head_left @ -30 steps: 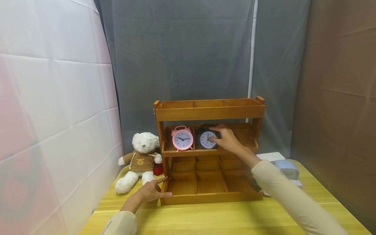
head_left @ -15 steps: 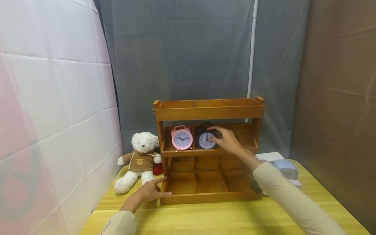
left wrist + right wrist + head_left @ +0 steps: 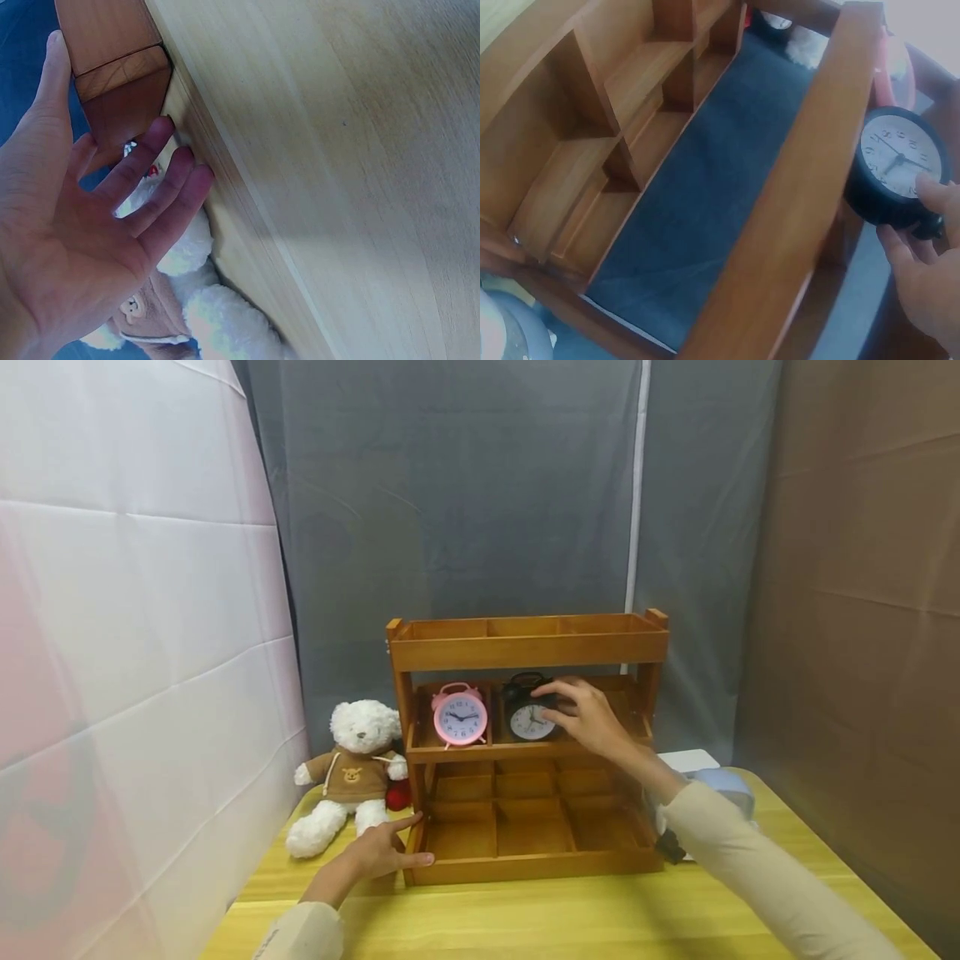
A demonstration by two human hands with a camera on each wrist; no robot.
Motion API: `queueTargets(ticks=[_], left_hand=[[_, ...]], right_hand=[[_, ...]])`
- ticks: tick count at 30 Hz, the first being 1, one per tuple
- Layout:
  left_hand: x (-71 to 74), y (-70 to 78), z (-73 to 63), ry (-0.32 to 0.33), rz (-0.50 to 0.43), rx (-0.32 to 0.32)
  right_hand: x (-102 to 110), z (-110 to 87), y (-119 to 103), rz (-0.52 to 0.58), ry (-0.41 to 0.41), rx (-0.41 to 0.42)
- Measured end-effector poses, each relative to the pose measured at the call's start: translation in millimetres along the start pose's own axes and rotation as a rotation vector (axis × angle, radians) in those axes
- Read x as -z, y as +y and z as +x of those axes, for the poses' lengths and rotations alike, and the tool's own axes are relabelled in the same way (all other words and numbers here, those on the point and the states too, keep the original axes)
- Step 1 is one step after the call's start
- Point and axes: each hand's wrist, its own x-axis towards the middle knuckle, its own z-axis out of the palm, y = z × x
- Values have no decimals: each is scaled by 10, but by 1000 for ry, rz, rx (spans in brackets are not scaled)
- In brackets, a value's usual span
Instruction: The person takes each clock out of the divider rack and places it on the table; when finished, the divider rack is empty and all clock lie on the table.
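Observation:
In the head view, my right hand (image 3: pixel 592 718) pinches a black alarm clock (image 3: pixel 527 693) in the middle compartment of the wooden shelf's middle tier. My thumb lies on the dial's edge, with fingers at the casing near its bells; the right wrist view also shows this black alarm clock (image 3: pixel 866 191). Left of it, a pink alarm clock (image 3: pixel 461 720) stands upright, facing forward. My left hand (image 3: pixel 378 850) rests at the lower left corner of the wooden shelf (image 3: pixel 525 652). In the left wrist view, the left hand's (image 3: pixel 82 247) fingers are extended, with the thumb along the wood.
A white teddy bear (image 3: pixel 352 777) in a brown hoodie sits left of the shelf, with a red object (image 3: pixel 399 794) behind it. A pale blue rounded object (image 3: pixel 723 785) and a white item (image 3: pixel 688 760) lie to the right on the yellow table (image 3: pixel 517 918). Curtains enclose the space.
The black clock has shifted slightly right in its compartment with my right hand, and its face tilts back more. The head view has turned a little. My left hand stays at the shelf corner.

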Motion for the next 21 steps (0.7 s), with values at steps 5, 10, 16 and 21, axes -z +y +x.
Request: queueTargets(ticks=[5,10,16,21], left_hand=[[6,-17,4,0,-7,-11],[5,-38,13,2,2,-22],[2,-44,20,-5,-4,-29],[-5,-51,31,-7,-2,-30]], right_hand=[[117,-54,-100,-22,7,17],[217,-99,-152,-35,-3,59],[345,-197,-179,-62,-10,61],[468,-328,-164,-74,-24,47]])
